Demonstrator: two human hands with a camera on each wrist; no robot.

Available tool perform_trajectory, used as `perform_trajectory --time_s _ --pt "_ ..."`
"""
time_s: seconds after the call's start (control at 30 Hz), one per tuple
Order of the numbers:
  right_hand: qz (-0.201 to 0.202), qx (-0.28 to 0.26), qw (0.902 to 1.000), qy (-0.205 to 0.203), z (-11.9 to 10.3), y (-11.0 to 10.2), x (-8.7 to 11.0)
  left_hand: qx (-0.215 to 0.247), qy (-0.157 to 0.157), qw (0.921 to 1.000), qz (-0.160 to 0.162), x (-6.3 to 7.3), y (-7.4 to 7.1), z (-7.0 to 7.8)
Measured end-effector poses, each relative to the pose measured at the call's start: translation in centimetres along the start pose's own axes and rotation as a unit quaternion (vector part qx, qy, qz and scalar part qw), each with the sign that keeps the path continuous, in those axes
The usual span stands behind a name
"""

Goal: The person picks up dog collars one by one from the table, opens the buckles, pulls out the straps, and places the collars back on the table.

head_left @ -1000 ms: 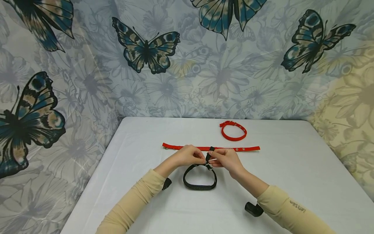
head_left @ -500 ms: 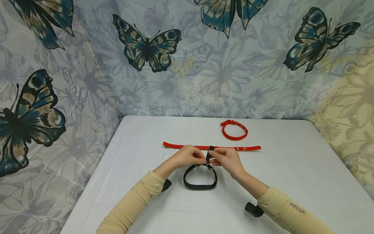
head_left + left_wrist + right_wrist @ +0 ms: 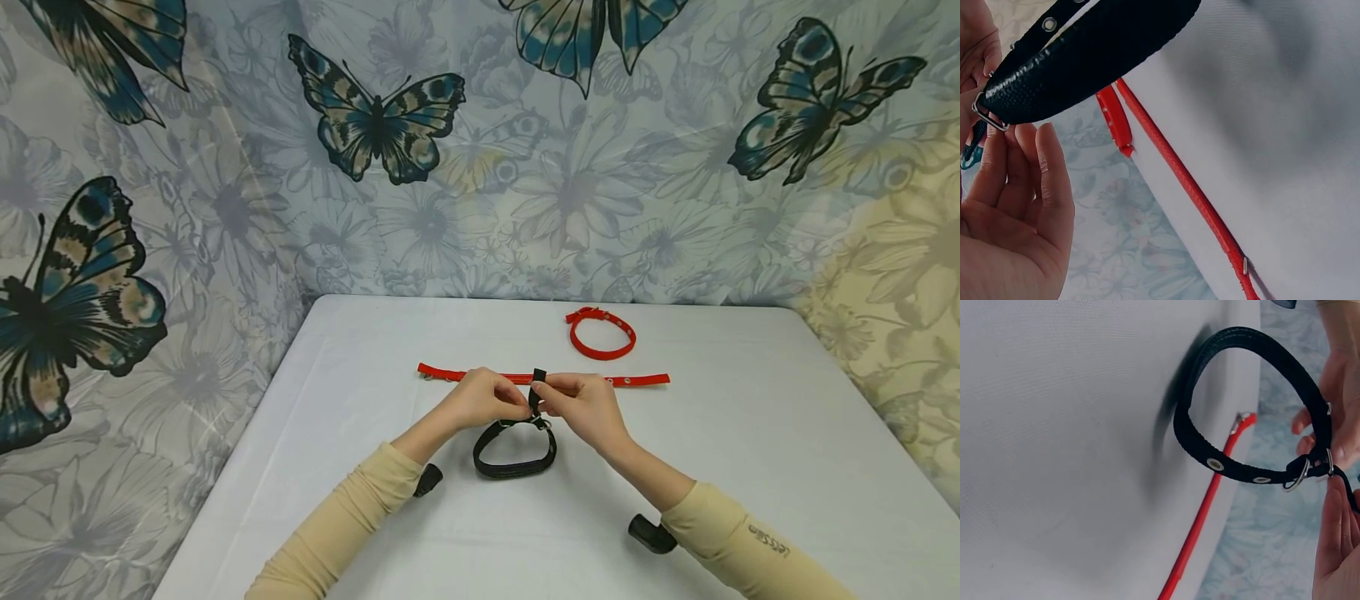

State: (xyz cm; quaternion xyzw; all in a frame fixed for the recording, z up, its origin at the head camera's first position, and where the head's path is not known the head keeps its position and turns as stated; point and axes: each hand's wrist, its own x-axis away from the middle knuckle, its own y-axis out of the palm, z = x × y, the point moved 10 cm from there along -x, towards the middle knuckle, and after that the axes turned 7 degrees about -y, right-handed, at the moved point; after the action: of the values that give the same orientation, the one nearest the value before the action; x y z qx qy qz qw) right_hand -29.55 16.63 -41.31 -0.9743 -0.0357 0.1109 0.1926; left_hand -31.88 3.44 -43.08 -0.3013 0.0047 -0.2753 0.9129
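Observation:
A black collar (image 3: 514, 470) with metal eyelets is bent into a loop, its strap run through the buckle (image 3: 1330, 461). My left hand (image 3: 486, 400) grips it beside the buckle at the loop's far side. The strap's free end (image 3: 537, 383) sticks up between the hands, and my right hand (image 3: 587, 410) pinches it between thumb and fingers. A D-ring (image 3: 1297, 477) hangs by the buckle in the right wrist view. The collar's padded band (image 3: 1085, 69) crosses the top of the left wrist view, hiding part of the fingers.
Behind the hands a straight red collar (image 3: 637, 382) lies across the white table (image 3: 360, 333). Farther back is a red collar buckled into a ring (image 3: 602, 355). A butterfly-patterned cloth (image 3: 570, 208) hangs behind the table. Black wrist devices (image 3: 651, 535) sit under both forearms.
The black collar's near side has risen and tilted slightly. My right hand has shifted a little up with the strap end, which stands slightly higher. The red collars stay in place.

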Motion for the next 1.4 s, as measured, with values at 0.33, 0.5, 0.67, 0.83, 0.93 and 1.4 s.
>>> perform_trajectory --time_s 0.33,0.5,0.67,0.83,0.93,1.4 --pt "0.002 -0.024 0.9996 0.017 0.8 0.1 0.0 -0.002 0.036 0.9992 0.015 -0.1 0.3 0.1" --pt "0.0 -0.039 0.9983 0.044 1.4 0.3 0.0 -0.003 0.04 0.9991 0.014 -0.3 0.4 -0.2" --pt "0.004 -0.057 0.9961 0.068 2.0 0.5 0.0 -0.001 0.036 0.9992 0.016 -0.5 0.4 -0.6" --pt "0.009 -0.086 0.9927 0.084 2.6 0.5 0.0 -0.002 0.046 0.9986 0.028 -0.5 0.5 -0.7" --pt "0.01 -0.104 0.9898 0.096 2.9 0.6 0.1 -0.002 0.048 0.9982 0.036 -0.5 0.5 -0.9" --pt "0.034 -0.16 0.979 0.121 3.9 0.1 0.6 0.024 0.048 0.9964 0.065 -0.6 0.5 -1.4"
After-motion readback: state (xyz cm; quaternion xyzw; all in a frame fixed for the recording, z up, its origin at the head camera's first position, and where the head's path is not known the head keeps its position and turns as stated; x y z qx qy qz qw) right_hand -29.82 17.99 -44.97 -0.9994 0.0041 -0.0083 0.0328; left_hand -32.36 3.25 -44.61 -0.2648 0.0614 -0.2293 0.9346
